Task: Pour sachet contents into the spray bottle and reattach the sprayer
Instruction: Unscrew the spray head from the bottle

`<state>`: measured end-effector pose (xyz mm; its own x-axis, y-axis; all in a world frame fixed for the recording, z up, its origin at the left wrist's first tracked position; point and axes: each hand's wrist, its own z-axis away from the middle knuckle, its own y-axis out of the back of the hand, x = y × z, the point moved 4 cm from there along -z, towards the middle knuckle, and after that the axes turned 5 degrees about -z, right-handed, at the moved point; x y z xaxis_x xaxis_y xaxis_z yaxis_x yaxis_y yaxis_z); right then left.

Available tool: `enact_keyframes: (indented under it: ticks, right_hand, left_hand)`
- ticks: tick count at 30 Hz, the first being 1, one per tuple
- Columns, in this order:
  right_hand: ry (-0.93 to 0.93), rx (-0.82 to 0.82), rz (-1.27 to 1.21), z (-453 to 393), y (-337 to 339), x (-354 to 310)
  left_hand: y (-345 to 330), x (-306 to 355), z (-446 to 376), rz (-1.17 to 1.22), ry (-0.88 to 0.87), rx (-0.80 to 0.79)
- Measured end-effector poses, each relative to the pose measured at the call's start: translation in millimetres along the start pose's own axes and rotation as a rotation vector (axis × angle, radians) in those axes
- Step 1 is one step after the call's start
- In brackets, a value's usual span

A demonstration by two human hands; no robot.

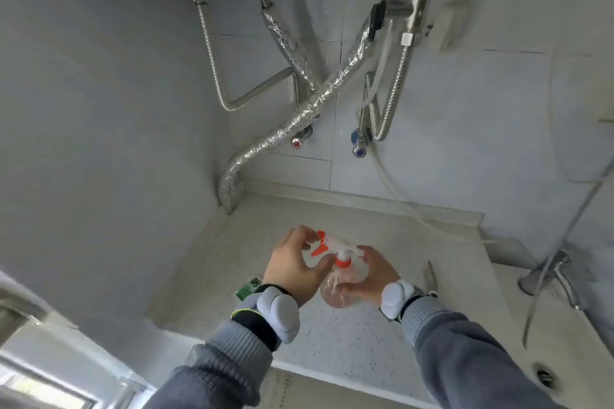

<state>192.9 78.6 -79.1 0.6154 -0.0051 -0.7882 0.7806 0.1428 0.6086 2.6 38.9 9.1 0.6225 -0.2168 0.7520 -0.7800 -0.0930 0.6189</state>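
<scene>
Light, thin-walled, probably slippery spray bottle (335, 292) gripped by right hand (372, 276) at 3 o'clock, left hand (292, 266) pinching sprayer (335, 247) at 9 o'clock; best gripped at orange collar.

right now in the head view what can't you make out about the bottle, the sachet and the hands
- Clear plastic spray bottle: lower body is hidden behind both hands, so the fill level cannot be told.
- Orange collar of the white sprayer: too small to tell whether it is threaded.
- Green sachet: mostly covered by the left hand.
- Right hand: its fingertips are hidden behind the bottle.
</scene>
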Motion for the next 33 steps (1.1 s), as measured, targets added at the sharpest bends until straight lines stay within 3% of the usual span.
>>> enact_keyframes:
  ticks: [3, 11, 18, 23, 27, 33]
  right_hand:
    - [0.046, -0.077, 0.009, -3, -16, -2]
    - [0.004, -0.074, 0.065, -2, -37, 12]
    - [0.052, -0.078, 0.105, 4, -32, 11]
    - [0.076, -0.067, 0.118, 5, -25, 8]
    - [0.109, -0.045, 0.118, 5, -20, 1]
    - [0.1, -0.009, 0.107, 6, -19, -4]
  left_hand:
    - [-7, 2, -10, -0.062, -0.028, -0.02]
    - [-20, 14, -24, -0.253, -0.191, 0.013]
    - [-34, 21, -33, -0.627, -0.283, -0.275]
    - [-37, 32, -44, -0.826, -0.354, -0.379]
    - [-34, 44, -50, -0.889, -0.321, -0.42]
    - [-34, 55, -53, -0.821, -0.089, -0.368]
